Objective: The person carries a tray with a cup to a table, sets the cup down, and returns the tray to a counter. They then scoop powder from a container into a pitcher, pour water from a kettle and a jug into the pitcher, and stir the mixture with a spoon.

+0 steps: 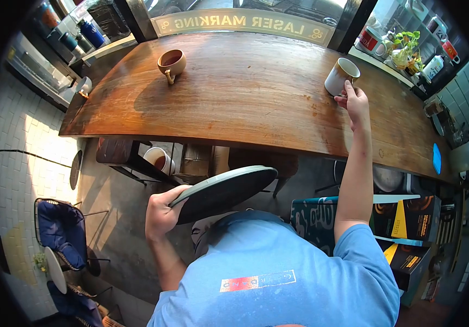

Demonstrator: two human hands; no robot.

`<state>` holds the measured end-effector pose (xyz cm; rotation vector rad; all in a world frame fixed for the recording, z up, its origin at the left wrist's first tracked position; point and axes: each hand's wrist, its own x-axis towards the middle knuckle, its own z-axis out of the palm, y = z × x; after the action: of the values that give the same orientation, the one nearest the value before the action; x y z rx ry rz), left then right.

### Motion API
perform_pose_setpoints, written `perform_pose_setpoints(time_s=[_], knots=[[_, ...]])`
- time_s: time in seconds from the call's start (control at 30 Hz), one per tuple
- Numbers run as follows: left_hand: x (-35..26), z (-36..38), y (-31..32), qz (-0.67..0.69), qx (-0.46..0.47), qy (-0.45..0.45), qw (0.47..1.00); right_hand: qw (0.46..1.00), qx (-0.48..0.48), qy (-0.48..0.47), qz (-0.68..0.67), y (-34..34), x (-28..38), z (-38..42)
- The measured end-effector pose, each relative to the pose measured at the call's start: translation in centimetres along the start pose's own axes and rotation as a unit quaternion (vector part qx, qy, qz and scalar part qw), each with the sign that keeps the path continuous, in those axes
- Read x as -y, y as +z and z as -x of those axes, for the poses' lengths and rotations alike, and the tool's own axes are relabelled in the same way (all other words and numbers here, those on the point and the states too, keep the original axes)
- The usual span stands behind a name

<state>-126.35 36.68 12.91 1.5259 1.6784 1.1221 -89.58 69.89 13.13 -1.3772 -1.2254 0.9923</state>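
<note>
My right hand (353,103) reaches over the far right of the wooden table, its fingers closed at the handle of a white mug (337,80) with a brownish-gold rim. The mug is upright. In front of my body, my left hand (162,211) grips the edge of a round dark tray (226,192) with a grey-green rim, thumb on top. The tray is tilted, with its dark face towards me. A tan cup (171,64) with reddish-brown liquid stands on the table at the left. Near the left end sits a small grey-white cup (83,86).
The wooden table (234,98) spans the view below a window. A blue object (436,158) lies at its right end. Below are a dark stool (119,151) and a white bucket (160,159). Black boxes (407,218) stand at right; a navy-cushioned chair (61,233) is at left.
</note>
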Motion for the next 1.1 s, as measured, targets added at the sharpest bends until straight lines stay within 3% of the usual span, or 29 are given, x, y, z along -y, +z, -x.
perform_pose_setpoints(time_s=[0.2,0.3,0.47,0.73,0.8,0.97,1.1], knots=[[1.3,0.0,-1.3,0.011,0.013,0.028,0.999,0.996,-0.071,-0.016,0.041,0.5,1.3,4.1],[2.5,-0.3,-2.5,0.007,0.014,0.053,0.998,0.977,-0.130,-0.141,0.087,-0.1,0.0,6.6],[5.9,-1.9,-4.9,0.062,0.025,0.089,0.994,0.975,-0.163,-0.149,0.022,-0.2,0.4,16.3],[11.7,-5.1,-8.2,0.095,0.154,0.181,0.967,0.940,-0.339,0.028,0.017,1.7,-5.7,38.0],[12.9,-5.3,-8.2,0.113,0.197,0.105,0.968,0.925,-0.371,0.079,0.015,3.7,-6.3,43.8],[10.7,-4.2,-5.1,0.137,0.382,0.130,0.905,0.898,-0.383,0.207,0.067,6.2,-5.5,57.8],[7.3,-0.7,-1.3,0.117,0.491,0.228,0.833,0.855,-0.458,0.238,0.051,7.2,-3.0,67.2]])
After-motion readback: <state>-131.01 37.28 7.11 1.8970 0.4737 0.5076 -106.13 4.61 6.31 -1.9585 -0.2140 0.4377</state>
